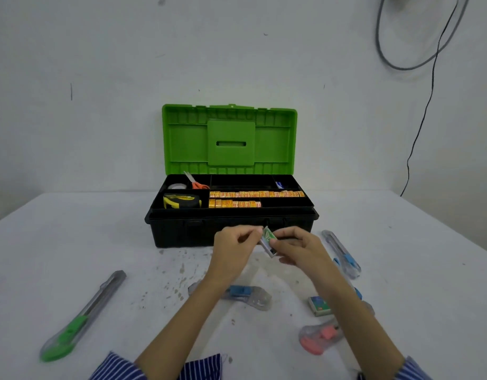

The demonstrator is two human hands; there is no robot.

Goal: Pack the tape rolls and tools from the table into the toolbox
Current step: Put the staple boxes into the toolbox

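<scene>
A: Broad white counter, stained near the middle. Standing on it against the wall: black plastic toolbox with upright green lid, open.

B: In its tray?

A: Held yellow-and-black tape measure front left, clear tape roll and orange-handled scissors behind it, two rows of small orange-yellow boxes to the right.

B: Out on the counter?

A: Lay long green-handled utility knife far left, blue-slider clear knife right, blue-and-clear tool under the left forearm, pink-and-clear tool near right, small green-printed box beside it.

B: Hands?

A: Left hand and right hand pinched a small green-and-white staple box together, raised just before the toolbox front.
</scene>
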